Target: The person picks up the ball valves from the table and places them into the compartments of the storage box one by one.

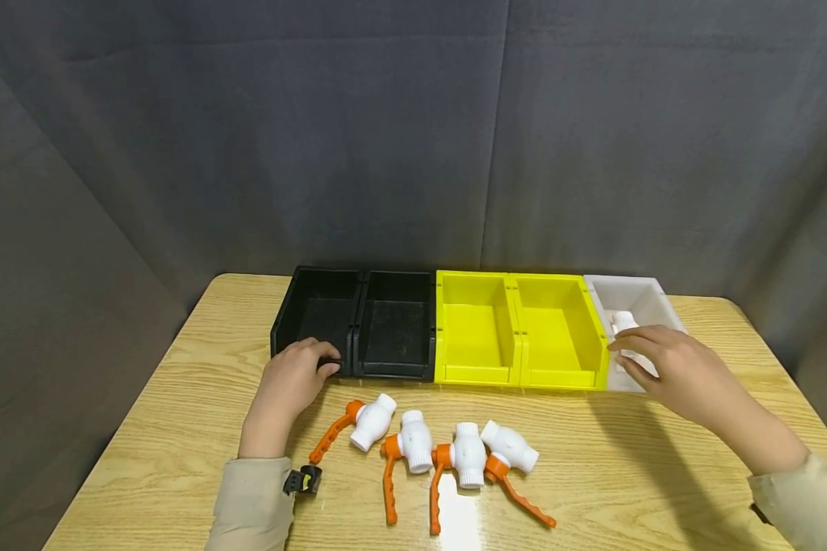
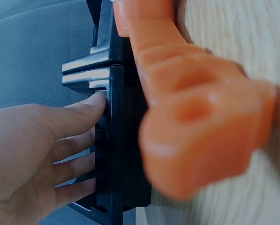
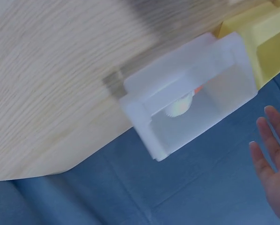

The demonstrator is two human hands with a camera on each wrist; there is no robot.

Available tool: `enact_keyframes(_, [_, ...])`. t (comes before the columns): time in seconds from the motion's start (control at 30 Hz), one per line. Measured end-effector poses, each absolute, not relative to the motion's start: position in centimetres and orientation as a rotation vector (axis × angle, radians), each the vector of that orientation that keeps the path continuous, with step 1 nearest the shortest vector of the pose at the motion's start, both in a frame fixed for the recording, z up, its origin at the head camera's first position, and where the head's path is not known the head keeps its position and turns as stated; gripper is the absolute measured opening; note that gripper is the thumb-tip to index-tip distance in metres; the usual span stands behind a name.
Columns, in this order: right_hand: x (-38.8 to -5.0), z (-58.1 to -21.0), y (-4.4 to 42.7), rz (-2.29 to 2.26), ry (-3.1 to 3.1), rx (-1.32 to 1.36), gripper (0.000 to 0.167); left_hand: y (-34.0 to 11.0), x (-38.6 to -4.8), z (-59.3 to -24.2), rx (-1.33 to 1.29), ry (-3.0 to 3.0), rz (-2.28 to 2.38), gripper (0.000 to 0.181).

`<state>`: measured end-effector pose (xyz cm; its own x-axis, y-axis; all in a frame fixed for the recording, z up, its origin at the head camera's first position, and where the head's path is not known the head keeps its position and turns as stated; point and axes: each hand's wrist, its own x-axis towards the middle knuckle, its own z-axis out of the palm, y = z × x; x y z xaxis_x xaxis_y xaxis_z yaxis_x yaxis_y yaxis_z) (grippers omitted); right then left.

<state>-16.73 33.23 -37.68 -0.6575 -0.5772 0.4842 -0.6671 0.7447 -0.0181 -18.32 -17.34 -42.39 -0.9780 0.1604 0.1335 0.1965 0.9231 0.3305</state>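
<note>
My left hand [image 1: 291,380] grips the front rim of the leftmost black bin [image 1: 282,321]. In the left wrist view the thumb lies on the outer side of that wall and the other fingers reach over inside. My right hand [image 1: 682,373] hovers over the front of the white bin [image 3: 154,147] at the right end, and its fingers [image 3: 271,133] are spread and hold nothing. Inside the white bin lies a white ball valve [image 1: 622,321], partly hidden by the hand. A valve's orange handle [image 2: 196,117] looms close to the left wrist camera.
Several white ball valves [image 1: 416,441] with orange handles lie in a row before the bins. Between the left bin and the white one stand another black bin [image 1: 395,329] and two yellow bins [image 1: 478,325]. A grey curtain [image 1: 413,153] hangs behind the wooden table [image 1: 165,428].
</note>
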Motion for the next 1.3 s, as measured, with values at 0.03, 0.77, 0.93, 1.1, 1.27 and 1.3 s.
enact_keyframes(0.03, [-16.6,-37.7,33.0,0.271,-2.483,0.952,0.036,-17.3,-18.3,-42.4,-0.279,-2.978,-0.527,0.018])
enact_keyframes(0.77, [-14.4,-39.5,28.6,0.336,-2.492,1.024,0.032,-17.3,-18.3,-42.4,-0.289,-2.978,-0.519,0.017])
enact_keyframes(0.93, [-13.7,-40.1,27.3,0.344,-2.502,1.063,0.028,-17.3,-18.3,-42.4,-0.287,-2.981,-0.512,0.017])
enact_keyframes(1.1, [-13.2,-40.6,26.3,0.351,-2.499,1.113,0.025,-17.3,-18.3,-42.4,-0.281,-2.985,-0.509,0.017])
enact_keyframes(1.27, [-12.8,-41.0,25.6,0.369,-2.485,1.164,0.024,-17.2,-18.3,-42.3,-0.275,-2.991,-0.509,0.017])
enact_keyframes(1.3, [-12.7,-41.1,25.5,0.375,-2.482,1.175,0.026,-17.2,-18.3,-42.3,-0.275,-2.991,-0.509,0.017])
